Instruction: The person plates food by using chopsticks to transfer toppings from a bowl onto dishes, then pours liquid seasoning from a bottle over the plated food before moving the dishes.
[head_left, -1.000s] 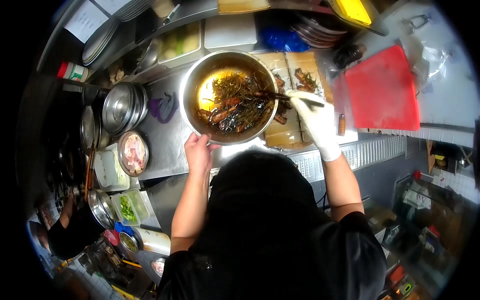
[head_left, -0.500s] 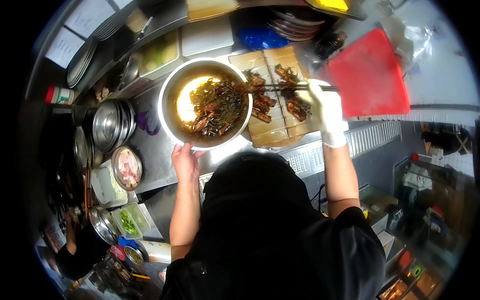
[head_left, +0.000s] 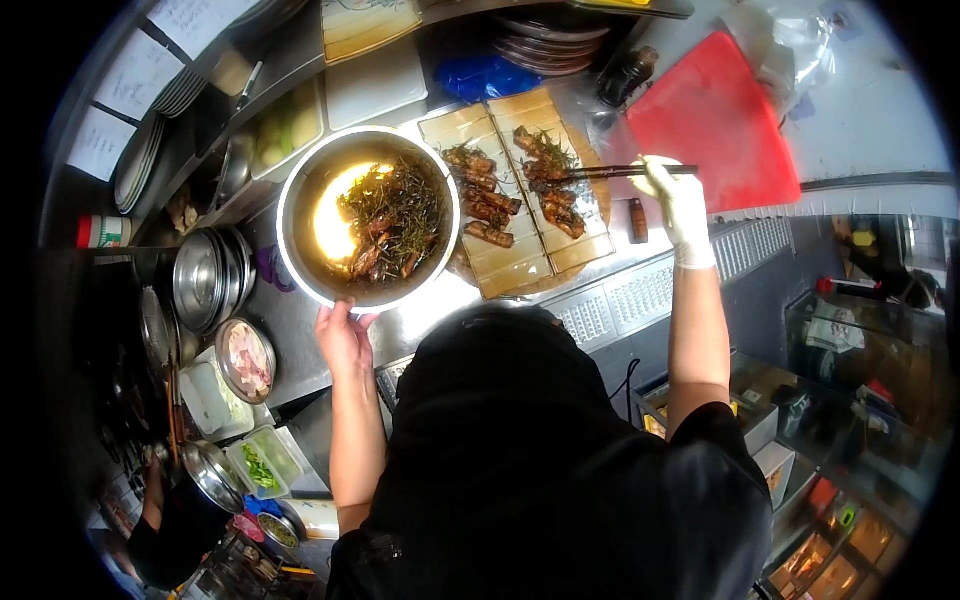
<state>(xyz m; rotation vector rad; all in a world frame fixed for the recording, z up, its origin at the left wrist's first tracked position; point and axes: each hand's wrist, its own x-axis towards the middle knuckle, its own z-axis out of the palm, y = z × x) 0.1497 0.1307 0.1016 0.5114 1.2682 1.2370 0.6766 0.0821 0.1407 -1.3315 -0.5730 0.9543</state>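
Gripping the near rim of the round silver metal bowl (head_left: pixel 303 245), your bare left hand (head_left: pixel 342 340) is closed at its edge; a dark mix of browned pieces and thin shreds (head_left: pixel 385 225) lies inside. Your white-gloved right hand (head_left: pixel 676 200) holds long dark chopsticks (head_left: pixel 612 172), tips at the glossy brown chunks (head_left: pixel 562 212) on the tan rectangular right plate (head_left: pixel 590 240); can't tell if they pinch one. You've got a matching tan left plate (head_left: pixel 510 265), also loaded, between it and the bowl.
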